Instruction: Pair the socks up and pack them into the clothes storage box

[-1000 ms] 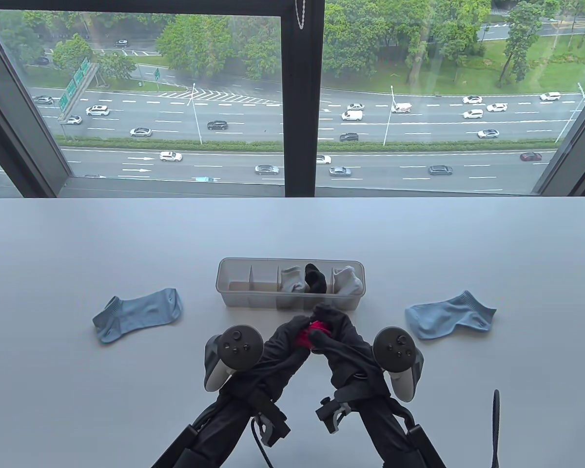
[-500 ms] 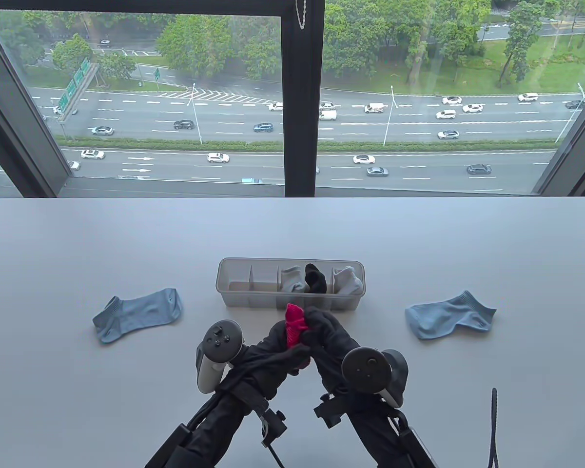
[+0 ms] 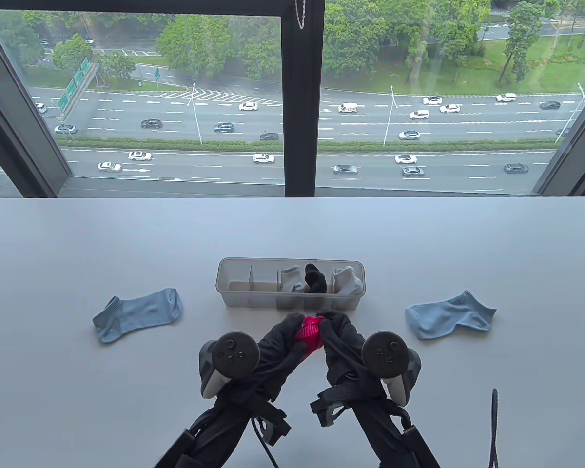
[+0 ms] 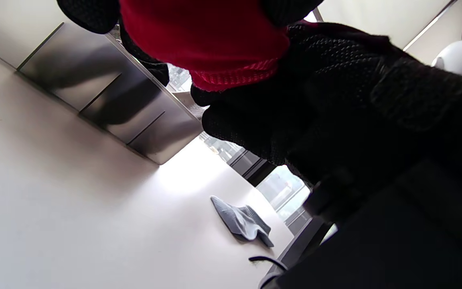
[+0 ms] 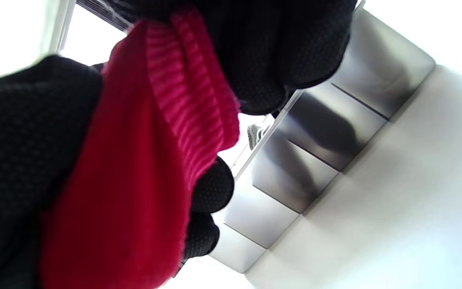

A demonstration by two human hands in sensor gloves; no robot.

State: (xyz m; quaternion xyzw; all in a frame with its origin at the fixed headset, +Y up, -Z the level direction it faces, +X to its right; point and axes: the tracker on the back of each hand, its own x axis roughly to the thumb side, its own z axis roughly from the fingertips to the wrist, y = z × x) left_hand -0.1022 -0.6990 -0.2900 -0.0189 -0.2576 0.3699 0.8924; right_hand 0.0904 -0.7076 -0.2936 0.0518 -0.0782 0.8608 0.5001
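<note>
A bunched red sock bundle (image 3: 309, 332) is held above the table just in front of the clear storage box (image 3: 234, 298). My left hand (image 3: 288, 336) grips it from the left and my right hand (image 3: 335, 329) grips it from the right, fingers curled round it. The same red sock (image 4: 215, 44) fills the top of the left wrist view, and the red sock (image 5: 142, 168) shows its ribbed cuff in the right wrist view. The box holds grey, black and white sock rolls in its right compartments; its two left compartments look bare.
One light blue sock (image 3: 139, 314) lies flat left of the box, another light blue sock (image 3: 451, 314) to its right, also seen as a blue sock (image 4: 241, 220). A black strap (image 3: 493, 429) hangs at the near right edge. A window runs behind the table.
The red sock stood up between the hands half a second ago; now it is pushed down into a compact bundle. Both hands have rotated back, trackers facing up again.
</note>
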